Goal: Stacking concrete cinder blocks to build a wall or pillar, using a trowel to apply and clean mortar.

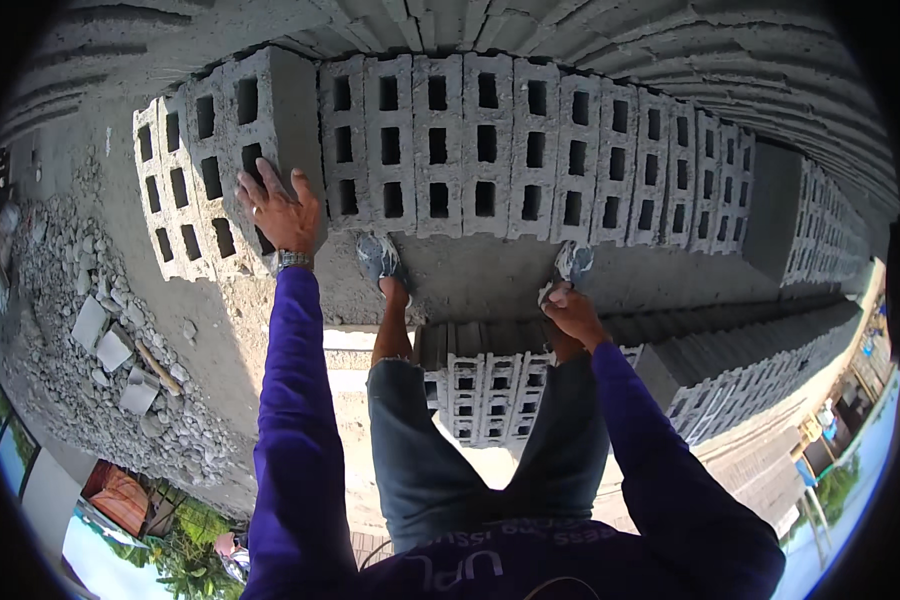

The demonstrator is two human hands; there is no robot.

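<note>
My left hand (282, 212) lies with its fingers spread on the holed face of a grey hollow concrete block (247, 130). That block is at the right end of a short group of standing blocks, its smooth side facing the longer row. Close by on the right is the row of hollow blocks (461, 140), packed side by side. My right hand (574, 316) is closed, low over my right foot and in front of my knee. What its fingers hold, if anything, is hidden.
Behind my feet runs another row of hollow blocks (490, 390), continuing to the right. More blocks (825, 225) stand at the far right. Gravel and broken pieces (110, 330) cover the ground at left, with a stick (158, 368). Stacked grey slabs (570, 25) rise along the far side.
</note>
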